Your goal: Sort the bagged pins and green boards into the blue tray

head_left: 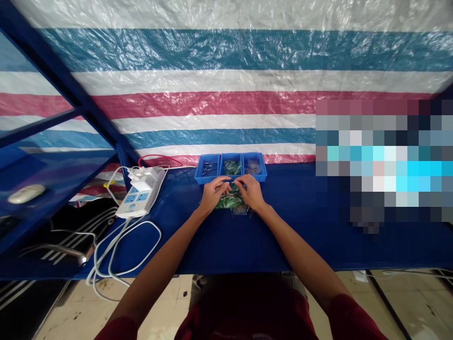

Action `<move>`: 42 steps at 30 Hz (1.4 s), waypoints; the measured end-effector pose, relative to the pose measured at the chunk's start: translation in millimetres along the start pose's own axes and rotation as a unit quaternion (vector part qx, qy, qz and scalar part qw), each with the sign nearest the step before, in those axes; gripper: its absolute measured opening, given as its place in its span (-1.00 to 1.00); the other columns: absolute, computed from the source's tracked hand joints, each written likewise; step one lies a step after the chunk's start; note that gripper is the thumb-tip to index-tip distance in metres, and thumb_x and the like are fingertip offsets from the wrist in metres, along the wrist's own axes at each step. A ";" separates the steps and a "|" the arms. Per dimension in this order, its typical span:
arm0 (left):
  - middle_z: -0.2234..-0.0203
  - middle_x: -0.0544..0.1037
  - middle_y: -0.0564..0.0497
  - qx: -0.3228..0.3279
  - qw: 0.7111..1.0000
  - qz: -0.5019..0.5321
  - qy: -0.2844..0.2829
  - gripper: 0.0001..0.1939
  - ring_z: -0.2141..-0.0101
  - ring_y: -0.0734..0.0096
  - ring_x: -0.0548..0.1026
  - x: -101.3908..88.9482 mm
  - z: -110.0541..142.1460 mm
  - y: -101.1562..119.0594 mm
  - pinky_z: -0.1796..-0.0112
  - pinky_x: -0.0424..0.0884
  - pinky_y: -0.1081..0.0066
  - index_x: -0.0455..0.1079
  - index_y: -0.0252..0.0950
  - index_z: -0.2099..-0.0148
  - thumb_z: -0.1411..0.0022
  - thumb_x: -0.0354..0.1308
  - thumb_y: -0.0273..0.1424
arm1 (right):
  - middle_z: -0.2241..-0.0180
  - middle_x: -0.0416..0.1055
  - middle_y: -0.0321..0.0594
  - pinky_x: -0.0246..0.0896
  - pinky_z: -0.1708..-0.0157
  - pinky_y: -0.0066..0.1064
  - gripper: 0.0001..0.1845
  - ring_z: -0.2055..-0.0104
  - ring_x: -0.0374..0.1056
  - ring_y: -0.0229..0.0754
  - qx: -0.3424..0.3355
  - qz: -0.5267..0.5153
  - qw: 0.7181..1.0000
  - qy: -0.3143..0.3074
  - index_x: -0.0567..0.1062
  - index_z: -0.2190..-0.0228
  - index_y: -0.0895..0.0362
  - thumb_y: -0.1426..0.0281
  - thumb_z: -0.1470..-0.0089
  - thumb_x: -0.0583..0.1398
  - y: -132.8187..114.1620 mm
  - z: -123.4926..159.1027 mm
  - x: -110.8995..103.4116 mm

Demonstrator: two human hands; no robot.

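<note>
- Left hand (214, 191) and right hand (250, 190), both yours, meet just in front of the bins, fingers curled in and nearly closed, thumbs and fingertips pinching what looks like one tiny piece (231, 182) between them; it is too small to identify.
- Right under your fingers, on the blue table (226, 245), lies a loose pile (228, 202) of green pieces, thin metal pins and some clear material.
- Your handling looks partway along, as a judgement: all three bins have contents and the pile is sizeable, while the piece at your fingertips is out of both. Whether that piece is finished, you cannot tell from here.
- Bins, counted: three, blue, side by side. Your left one (201, 179) has several thin metal pins, the middle one (231, 167) green pieces, the right one (261, 178) small clear or pale pieces. Contents overlap too much for you to count.
- Elsewhere you have one white power strip (136, 205) on your left, with white adapters (144, 178) plugged in, and one pale mouse (26, 193) farther left.
</note>
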State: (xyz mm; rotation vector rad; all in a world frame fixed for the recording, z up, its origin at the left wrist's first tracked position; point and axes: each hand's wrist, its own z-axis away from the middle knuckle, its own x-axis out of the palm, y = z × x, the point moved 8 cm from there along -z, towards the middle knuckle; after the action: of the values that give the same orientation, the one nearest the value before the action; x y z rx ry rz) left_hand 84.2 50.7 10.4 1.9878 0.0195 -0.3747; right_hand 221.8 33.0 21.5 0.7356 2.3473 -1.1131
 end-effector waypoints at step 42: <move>0.31 0.61 -0.07 -0.003 0.994 0.067 0.085 -0.76 0.40 0.37 0.56 -3.7 6.6 3.3 0.31 0.51 0.36 0.35 -0.31 0.28 -0.22 0.16 -0.21 | 0.52 0.42 -0.20 0.11 0.35 -0.35 -0.52 0.45 0.29 -0.19 -0.042 0.018 0.997 0.055 0.46 0.49 0.12 0.13 -0.29 -0.03 -0.5 5.6 3.3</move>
State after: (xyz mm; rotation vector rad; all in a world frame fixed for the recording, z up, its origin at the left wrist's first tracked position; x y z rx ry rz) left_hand 79.5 43.9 11.7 1.9976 -0.0039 -0.1175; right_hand 219.9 29.2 16.5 0.8243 2.4455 -0.9743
